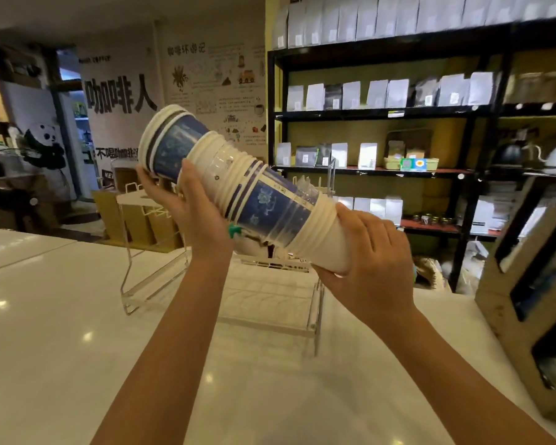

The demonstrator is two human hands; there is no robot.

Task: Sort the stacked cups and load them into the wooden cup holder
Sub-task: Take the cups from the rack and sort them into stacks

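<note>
A person holds a long stack of cups in both bare hands, lifted clear of the white counter and tilted so that its wide, open end points up and to the left while its narrow end slopes down to the right. The stack mixes white paper cups, blue patterned paper cups and clear plastic cups, nested one inside another with their rolled rims showing as ridged bands. The left hand cradles the stack from beneath near its upper, wider half, fingers curled round the far side and the thumb pressed along the near side, so it is closed on the cups. The right hand grips the narrow lower end, which is a plain white cup, with the palm wrapped around it and the fingers folded under it. Below and behind the stack, a clear acrylic rack stands on the counter, with brown paper bags resting in its left part. At the right edge of the counter stands the wooden cup holder, a tall box with dark cut-out slots in its face; it is well apart from the stack. Black shelving with pale pouches fills the wall behind.
</note>
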